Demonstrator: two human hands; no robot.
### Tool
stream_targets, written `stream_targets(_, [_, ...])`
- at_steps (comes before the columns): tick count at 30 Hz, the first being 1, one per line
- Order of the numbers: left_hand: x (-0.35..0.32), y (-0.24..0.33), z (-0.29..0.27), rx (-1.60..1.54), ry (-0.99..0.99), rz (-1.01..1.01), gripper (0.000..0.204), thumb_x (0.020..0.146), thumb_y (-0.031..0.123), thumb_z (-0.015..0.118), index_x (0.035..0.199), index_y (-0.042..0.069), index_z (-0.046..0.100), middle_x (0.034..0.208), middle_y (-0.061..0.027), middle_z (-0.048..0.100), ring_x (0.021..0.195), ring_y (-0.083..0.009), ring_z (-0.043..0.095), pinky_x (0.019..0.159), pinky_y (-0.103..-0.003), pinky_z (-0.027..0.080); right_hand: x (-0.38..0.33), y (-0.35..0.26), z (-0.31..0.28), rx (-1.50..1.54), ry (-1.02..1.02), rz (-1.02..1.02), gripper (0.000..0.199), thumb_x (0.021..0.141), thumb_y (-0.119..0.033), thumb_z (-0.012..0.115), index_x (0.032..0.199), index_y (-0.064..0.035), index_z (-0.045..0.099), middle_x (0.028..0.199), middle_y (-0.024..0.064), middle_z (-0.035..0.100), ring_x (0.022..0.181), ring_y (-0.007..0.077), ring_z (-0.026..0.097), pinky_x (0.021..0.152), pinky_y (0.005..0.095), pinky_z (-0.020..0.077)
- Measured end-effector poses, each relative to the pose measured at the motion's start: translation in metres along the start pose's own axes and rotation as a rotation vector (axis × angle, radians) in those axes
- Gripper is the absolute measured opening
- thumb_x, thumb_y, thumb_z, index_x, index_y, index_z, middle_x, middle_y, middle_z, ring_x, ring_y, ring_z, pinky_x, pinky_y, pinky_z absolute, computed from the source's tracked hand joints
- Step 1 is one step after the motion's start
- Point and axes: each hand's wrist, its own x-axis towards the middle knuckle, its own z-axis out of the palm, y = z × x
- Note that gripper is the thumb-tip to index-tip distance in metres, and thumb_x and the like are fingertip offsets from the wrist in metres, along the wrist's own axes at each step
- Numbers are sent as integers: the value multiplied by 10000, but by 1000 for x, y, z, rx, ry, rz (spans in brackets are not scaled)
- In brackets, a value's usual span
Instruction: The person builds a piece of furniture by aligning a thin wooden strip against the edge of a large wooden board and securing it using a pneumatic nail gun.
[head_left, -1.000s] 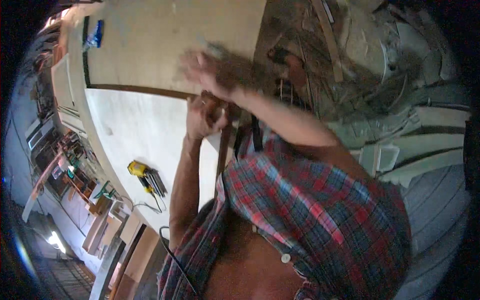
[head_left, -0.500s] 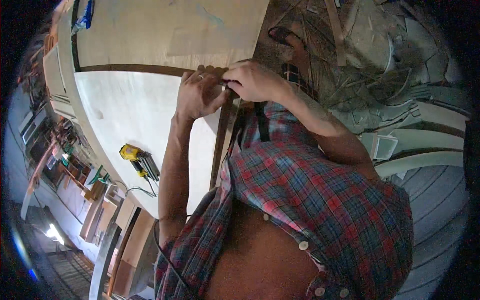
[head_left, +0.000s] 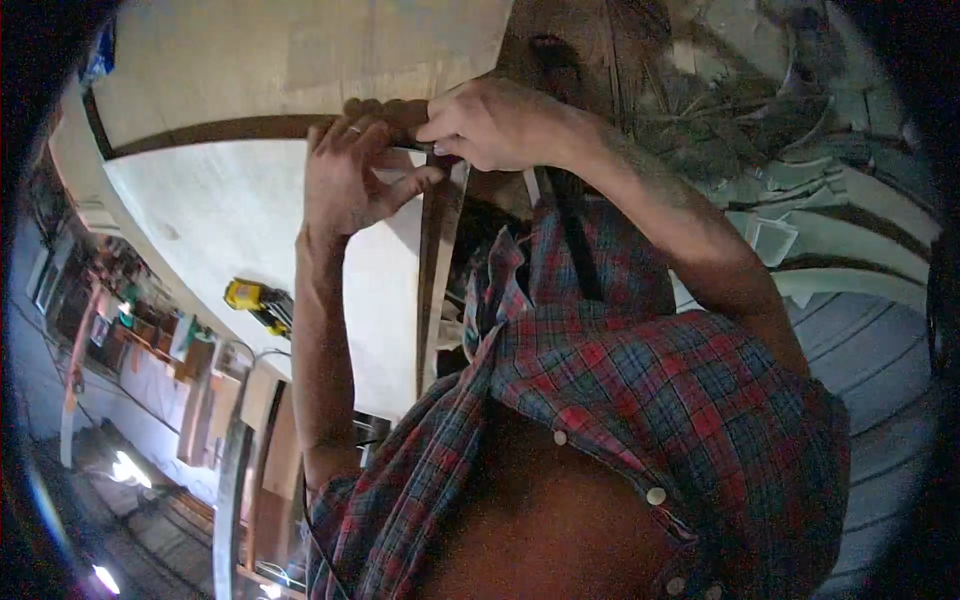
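A white panel (head_left: 215, 220) lies in front of me, bordered by dark wooden strips (head_left: 225, 130) along its far and right edges. My left hand (head_left: 345, 185) rests over the far strip near the panel's right corner, fingers spread over it and thumb stretched out to the right. Just right of it, my right hand (head_left: 490, 125) has its fingers pinched together at the corner where the strips meet. Whatever the right fingertips hold is too small and dark to make out. A yellow and black nail gun (head_left: 262, 305) lies on the panel, left of my left forearm.
Beyond the far strip is a pale wooden panel (head_left: 390, 60). Offcuts and debris cover the floor at the far right, near curved pale boards (head_left: 870, 215). Wooden boards (head_left: 275, 500) stand at the lower left. A blue object (head_left: 98, 55) sits at the far left.
The view has shifted, so both hands appear farther left and slightly higher. A gap has opened between my left thumb and my right fingers, which were close together before.
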Motion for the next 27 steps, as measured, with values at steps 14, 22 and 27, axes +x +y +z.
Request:
stream_targets(14, [0,-7,16,-4,100,16,395,613,460,785,586,139,557,594,-25,557,567,-217,582,556,-336,426,29,-6,-35,-298,-59,-163,235,827,-222,601,914,-11,654,777,174,644,821,335,680,719,405,530])
stream_targets(22, [7,-6,15,-49,186,74,322,613,385,767,572,128,576,590,-30,577,565,-207,588,525,-324,415,63,16,-57,-99,-244,-764,255,849,-150,595,650,5,631,804,132,641,742,265,695,606,358,577])
stream_targets(27, [-1,-11,13,-69,191,46,364,627,428,807,614,116,622,683,-45,647,623,-222,637,542,-331,454,81,-2,-55,-402,-544,-596,158,860,-142,605,748,-39,650,799,137,662,765,274,711,603,359,579])
